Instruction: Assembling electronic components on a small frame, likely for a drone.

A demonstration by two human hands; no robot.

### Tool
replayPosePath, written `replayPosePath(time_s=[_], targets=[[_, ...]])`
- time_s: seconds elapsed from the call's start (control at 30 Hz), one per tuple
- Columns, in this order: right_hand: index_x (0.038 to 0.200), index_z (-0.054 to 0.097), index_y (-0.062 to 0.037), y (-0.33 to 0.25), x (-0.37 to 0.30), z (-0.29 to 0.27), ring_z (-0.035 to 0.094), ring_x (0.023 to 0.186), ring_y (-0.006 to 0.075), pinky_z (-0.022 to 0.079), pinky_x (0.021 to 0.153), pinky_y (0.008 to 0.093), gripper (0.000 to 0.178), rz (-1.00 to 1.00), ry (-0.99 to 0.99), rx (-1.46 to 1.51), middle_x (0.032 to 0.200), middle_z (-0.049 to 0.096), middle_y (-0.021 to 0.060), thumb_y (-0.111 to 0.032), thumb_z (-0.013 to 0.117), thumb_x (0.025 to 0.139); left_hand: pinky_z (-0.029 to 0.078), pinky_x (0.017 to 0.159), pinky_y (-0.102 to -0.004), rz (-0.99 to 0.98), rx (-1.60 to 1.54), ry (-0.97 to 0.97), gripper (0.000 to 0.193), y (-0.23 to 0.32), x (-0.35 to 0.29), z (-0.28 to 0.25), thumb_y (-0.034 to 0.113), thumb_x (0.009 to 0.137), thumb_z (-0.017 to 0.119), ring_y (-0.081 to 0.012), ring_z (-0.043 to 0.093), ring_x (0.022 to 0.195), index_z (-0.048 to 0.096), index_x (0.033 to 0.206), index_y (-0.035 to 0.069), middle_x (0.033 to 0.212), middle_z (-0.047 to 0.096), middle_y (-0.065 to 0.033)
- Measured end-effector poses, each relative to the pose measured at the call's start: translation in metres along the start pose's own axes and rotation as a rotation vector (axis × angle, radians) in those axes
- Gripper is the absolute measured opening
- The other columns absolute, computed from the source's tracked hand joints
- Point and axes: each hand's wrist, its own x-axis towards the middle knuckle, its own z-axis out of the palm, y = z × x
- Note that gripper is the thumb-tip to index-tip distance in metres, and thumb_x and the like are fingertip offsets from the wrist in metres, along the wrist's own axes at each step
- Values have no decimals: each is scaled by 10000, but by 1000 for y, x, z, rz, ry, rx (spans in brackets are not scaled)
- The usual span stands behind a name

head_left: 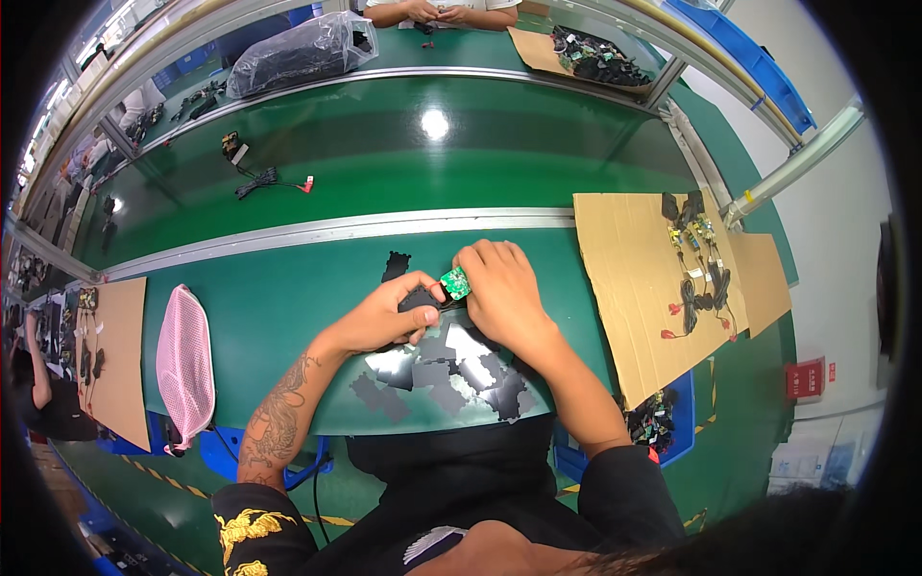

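Observation:
In front of me over the green bench, my right hand [501,290] is closed with its fingertips on a small green circuit board [455,283]. Close beside it, my left hand [386,315] pinches a dark piece [419,300] between thumb and fingers. The dark piece meets the board's left edge, where a bit of red shows. Whether the two are joined is hidden by my fingers. Below my hands lie several flat black cut-out sheets [437,374], spread loosely and partly overlapping, some shining in the light. One more black sheet [396,266] lies just beyond my left hand.
At right, a cardboard sheet [624,288] carries circuit boards with cables [706,278]. A blue bin [684,413] of parts sits below it. To the left stands a pink mesh-covered object [185,360]. Beyond the metal rail [336,230], a cabled board [259,178] lies on green surface; another person's hands [437,12] work opposite.

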Motion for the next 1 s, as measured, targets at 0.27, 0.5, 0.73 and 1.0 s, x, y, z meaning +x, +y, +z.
replayPosePath(time_s=[0.27,0.5,0.73,1.0], targets=[[1057,593,-31,-8,3,-6,621,999,402,473,1003,527,344,-11,84,52,1028,619,159,95,608,737,430,534,-222,-11,-82,19,263,0,1,-1,211,1078,659,-76,578,687,544,1247,46,966,669,-64],[1063,598,-41,-8,5,-6,633,1001,351,468,1065,542,373,-108,181,7,1033,609,124,87,618,713,406,508,-218,-45,-121,-93,318,10,-5,-10,275,1053,709,-88,570,661,567,1236,57,991,680,-83],[1048,604,-46,-7,5,-3,634,996,342,466,1066,545,351,-92,198,-21,1039,610,122,85,617,723,432,539,-243,-56,-27,-67,343,17,-9,-5,217,992,765,-99,570,656,563,1219,58,938,653,-57],[1014,608,-64,-13,5,2,656,922,309,489,1061,533,274,-190,348,-63,967,633,103,19,643,755,514,671,-306,247,531,233,310,12,-8,16,122,970,764,-107,627,728,569,1201,52,821,649,-18]])
